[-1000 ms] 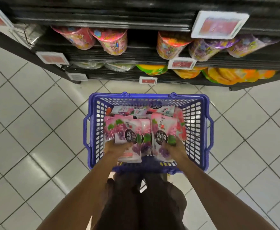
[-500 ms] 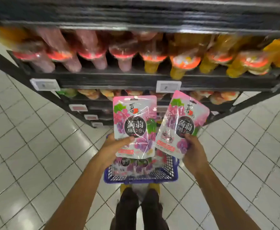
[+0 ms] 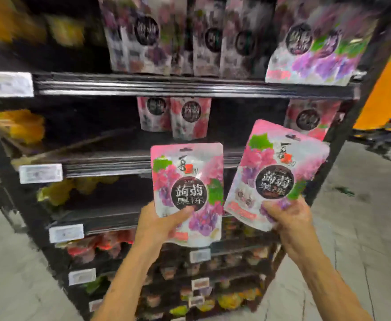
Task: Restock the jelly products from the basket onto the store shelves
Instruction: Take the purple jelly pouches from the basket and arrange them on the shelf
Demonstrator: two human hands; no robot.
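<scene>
— Holding one jelly pouch in each hand, are we?

— We are. Our left hand (image 3: 159,224) grips the left pouch (image 3: 187,181) at its lower left corner, with the thumb curled across the front and the fingers behind. That pouch stands upright.

— And the other?

— Our right hand (image 3: 289,218) grips the right pouch (image 3: 280,172) at its bottom edge, thumb on the front. This one tilts to the right. Its lower left corner sits just beside the left pouch's right edge; we cannot tell whether they touch.

— Where are they against the shelves?

— Both are up in the air in front of the black shelf unit (image 3: 189,88), resting on no board. Behind them we see matching pouches (image 3: 191,117) standing on a shelf, and upper pouches (image 3: 315,47) of the same kind one level higher, blurred.

— What else do we make out?

— White price tags (image 3: 40,173) on the shelf edges, yellow packs (image 3: 20,126) at the left, and the pale floor (image 3: 352,228) at the right. The goods on the lowest shelves are too blurred to name.
</scene>
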